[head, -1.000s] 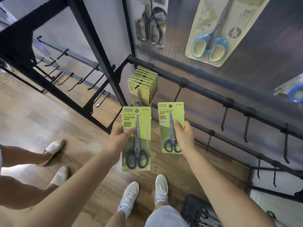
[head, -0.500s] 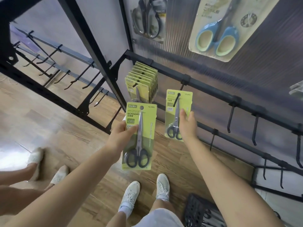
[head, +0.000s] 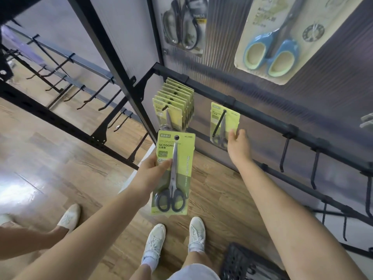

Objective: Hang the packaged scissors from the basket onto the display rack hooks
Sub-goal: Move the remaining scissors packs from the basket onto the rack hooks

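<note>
While my left hand [head: 153, 168] grips one scissors pack [head: 173, 174], another pack [head: 223, 122] hangs on the hook [head: 219, 123]. My right hand [head: 239, 146], fingers loose, touches that pack's lower right edge.

Scissor pack [head: 173, 174]: lime-green card w/ darker olive band, black handles, silver blades. Rack bar [head: 262, 116] & hooks matte black. Upper pack [head: 270, 45]: cream card, blue/yellow-green handles. Floor [head: 60, 158] light wood grain. Shoes [head: 153, 243] white.

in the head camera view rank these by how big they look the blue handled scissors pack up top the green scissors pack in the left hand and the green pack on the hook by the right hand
1. Cream card with blue-handled scissors, nearest the lens, so unsure.
2. Green pack of black-handled scissors held by the left hand.
3. Green pack on the black hook, touched by the right hand; likely identical, just farther.
</note>
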The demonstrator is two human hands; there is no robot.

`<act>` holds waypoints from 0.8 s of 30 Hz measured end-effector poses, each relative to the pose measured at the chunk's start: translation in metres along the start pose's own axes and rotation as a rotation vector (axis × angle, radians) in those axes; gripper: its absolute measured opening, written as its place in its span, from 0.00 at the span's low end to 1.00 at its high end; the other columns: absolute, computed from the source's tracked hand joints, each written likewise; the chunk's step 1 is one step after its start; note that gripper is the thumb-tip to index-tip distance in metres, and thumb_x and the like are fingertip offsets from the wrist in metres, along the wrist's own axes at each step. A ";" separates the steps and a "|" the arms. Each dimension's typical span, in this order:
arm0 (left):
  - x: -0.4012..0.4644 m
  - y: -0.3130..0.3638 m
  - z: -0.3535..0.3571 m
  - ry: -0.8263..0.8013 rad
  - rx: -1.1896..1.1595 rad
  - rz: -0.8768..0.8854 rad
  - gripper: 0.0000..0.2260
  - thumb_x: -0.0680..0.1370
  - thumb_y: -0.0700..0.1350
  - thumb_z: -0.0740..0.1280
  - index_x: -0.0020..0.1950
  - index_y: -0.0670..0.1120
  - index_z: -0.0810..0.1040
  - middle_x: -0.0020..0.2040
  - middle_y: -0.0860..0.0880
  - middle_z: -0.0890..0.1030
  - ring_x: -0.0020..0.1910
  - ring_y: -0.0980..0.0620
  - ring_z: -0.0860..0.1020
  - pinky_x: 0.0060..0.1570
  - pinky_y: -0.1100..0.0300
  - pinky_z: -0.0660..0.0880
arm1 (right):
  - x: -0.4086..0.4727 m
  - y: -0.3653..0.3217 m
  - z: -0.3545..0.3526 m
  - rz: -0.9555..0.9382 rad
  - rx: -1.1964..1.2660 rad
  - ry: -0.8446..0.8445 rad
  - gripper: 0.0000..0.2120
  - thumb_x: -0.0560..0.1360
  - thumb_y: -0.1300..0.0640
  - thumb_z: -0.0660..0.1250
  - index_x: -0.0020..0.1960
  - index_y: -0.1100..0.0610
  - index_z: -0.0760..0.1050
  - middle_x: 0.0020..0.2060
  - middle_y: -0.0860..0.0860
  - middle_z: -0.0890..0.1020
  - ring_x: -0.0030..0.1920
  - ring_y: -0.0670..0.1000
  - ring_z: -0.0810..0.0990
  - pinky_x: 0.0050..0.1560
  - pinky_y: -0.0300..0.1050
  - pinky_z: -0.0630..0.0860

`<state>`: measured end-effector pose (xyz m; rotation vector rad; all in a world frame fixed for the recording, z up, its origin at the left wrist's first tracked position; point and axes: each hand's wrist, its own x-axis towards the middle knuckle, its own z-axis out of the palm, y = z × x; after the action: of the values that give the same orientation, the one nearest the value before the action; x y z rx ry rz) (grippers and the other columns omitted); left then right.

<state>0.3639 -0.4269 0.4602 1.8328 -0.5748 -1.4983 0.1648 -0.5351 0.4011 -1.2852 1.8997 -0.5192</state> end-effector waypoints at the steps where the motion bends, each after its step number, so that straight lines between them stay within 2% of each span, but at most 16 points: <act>1: 0.000 0.000 0.001 -0.002 0.005 0.000 0.06 0.80 0.41 0.63 0.47 0.52 0.77 0.49 0.49 0.83 0.47 0.50 0.80 0.50 0.55 0.77 | -0.006 -0.001 -0.003 0.005 0.012 -0.001 0.18 0.82 0.54 0.54 0.67 0.63 0.64 0.65 0.59 0.71 0.61 0.57 0.74 0.46 0.39 0.67; 4: -0.004 0.000 0.005 -0.019 0.039 0.003 0.05 0.80 0.43 0.63 0.47 0.52 0.76 0.49 0.49 0.82 0.47 0.51 0.80 0.48 0.56 0.76 | -0.034 -0.006 -0.020 -0.045 0.080 -0.011 0.20 0.81 0.55 0.57 0.71 0.59 0.62 0.69 0.55 0.68 0.65 0.52 0.71 0.53 0.38 0.67; 8: -0.014 0.001 0.012 -0.058 0.125 0.016 0.05 0.79 0.44 0.63 0.53 0.48 0.77 0.50 0.49 0.81 0.50 0.49 0.79 0.52 0.53 0.77 | -0.075 -0.018 -0.048 -0.208 0.150 -0.139 0.20 0.80 0.50 0.57 0.70 0.54 0.64 0.64 0.48 0.73 0.60 0.45 0.72 0.56 0.38 0.66; 11: -0.023 0.004 0.019 -0.107 0.169 0.049 0.07 0.80 0.43 0.63 0.56 0.44 0.76 0.50 0.48 0.82 0.50 0.49 0.80 0.52 0.54 0.77 | -0.092 -0.027 -0.063 -0.262 0.117 -0.267 0.21 0.79 0.47 0.58 0.70 0.50 0.65 0.59 0.42 0.73 0.58 0.42 0.73 0.55 0.37 0.66; 14: -0.032 0.007 0.025 -0.167 0.201 0.088 0.04 0.80 0.43 0.63 0.52 0.46 0.75 0.48 0.49 0.81 0.47 0.51 0.80 0.50 0.54 0.77 | -0.100 -0.031 -0.063 -0.297 0.065 -0.351 0.19 0.78 0.46 0.60 0.68 0.49 0.67 0.58 0.42 0.74 0.57 0.42 0.74 0.50 0.35 0.70; 16: -0.035 0.006 0.027 -0.195 0.270 0.132 0.07 0.79 0.44 0.63 0.56 0.45 0.76 0.51 0.48 0.82 0.50 0.50 0.80 0.54 0.51 0.77 | -0.103 -0.028 -0.060 -0.327 0.020 -0.352 0.14 0.78 0.47 0.61 0.62 0.49 0.71 0.53 0.47 0.79 0.53 0.48 0.78 0.49 0.43 0.76; 18: -0.038 0.004 0.029 -0.215 0.299 0.163 0.09 0.79 0.45 0.64 0.58 0.44 0.76 0.53 0.48 0.82 0.52 0.50 0.80 0.56 0.48 0.76 | -0.104 -0.024 -0.059 -0.329 -0.004 -0.330 0.09 0.78 0.49 0.61 0.56 0.51 0.72 0.47 0.52 0.81 0.48 0.53 0.80 0.48 0.51 0.77; 20: -0.039 -0.001 0.029 -0.218 0.275 0.159 0.09 0.79 0.44 0.64 0.58 0.43 0.76 0.53 0.48 0.82 0.52 0.51 0.80 0.54 0.53 0.77 | -0.104 -0.023 -0.059 -0.325 0.019 -0.336 0.07 0.78 0.50 0.61 0.54 0.51 0.72 0.45 0.53 0.81 0.47 0.54 0.80 0.49 0.57 0.78; 23: -0.040 -0.013 0.027 -0.199 0.221 0.108 0.06 0.79 0.42 0.65 0.53 0.41 0.75 0.47 0.50 0.80 0.43 0.56 0.78 0.39 0.71 0.75 | -0.104 -0.021 -0.059 -0.345 0.042 -0.335 0.02 0.78 0.52 0.61 0.48 0.47 0.72 0.44 0.51 0.81 0.46 0.53 0.80 0.49 0.59 0.77; 24: -0.040 -0.019 0.026 -0.186 0.212 0.093 0.04 0.78 0.42 0.65 0.50 0.42 0.74 0.44 0.50 0.79 0.40 0.56 0.76 0.35 0.72 0.74 | -0.104 -0.021 -0.059 -0.347 0.048 -0.326 0.03 0.79 0.52 0.61 0.46 0.45 0.71 0.44 0.51 0.82 0.46 0.53 0.80 0.49 0.59 0.78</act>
<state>0.3280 -0.3919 0.4704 1.8048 -0.9272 -1.6055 0.1519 -0.4543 0.4906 -1.5730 1.3981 -0.4908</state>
